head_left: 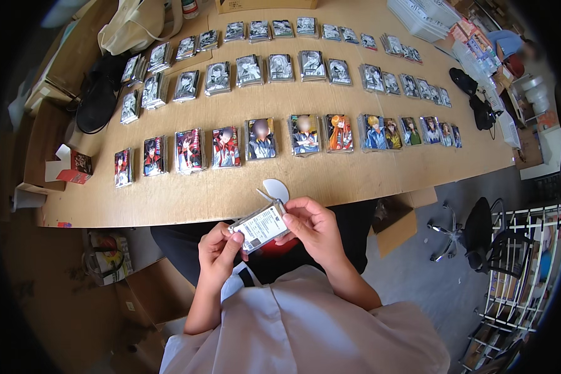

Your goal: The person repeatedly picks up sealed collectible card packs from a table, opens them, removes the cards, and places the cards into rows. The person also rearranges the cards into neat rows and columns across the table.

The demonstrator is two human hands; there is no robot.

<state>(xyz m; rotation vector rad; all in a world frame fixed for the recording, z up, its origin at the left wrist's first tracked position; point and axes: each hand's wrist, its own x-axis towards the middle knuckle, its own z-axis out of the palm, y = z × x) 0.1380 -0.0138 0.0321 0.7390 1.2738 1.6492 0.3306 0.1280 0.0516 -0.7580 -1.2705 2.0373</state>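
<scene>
Between both hands I hold a clear-wrapped card pack [261,227], its white printed side facing up. My left hand [220,248] pinches the lower left end, thumb on top. At the upper right end, my right hand [311,226] grips the pack with thumb and fingers. Just beyond it, a white rounded flat piece [276,190] lies near the table's front edge. The nearest row on the table has stacks of wrapped colour character cards, among them an orange-haired one [340,133] and a red-jacketed one [226,147]. Farther back are two rows of black-and-white card stacks [248,70].
A small open red box [77,167] sits at the table's left, near a black bag [98,96] and a cream bag [133,28]. White plastic baskets [425,18] stand at the back right. Below right are an open carton [397,222] and an office chair [479,233]. A person [507,44] is beyond.
</scene>
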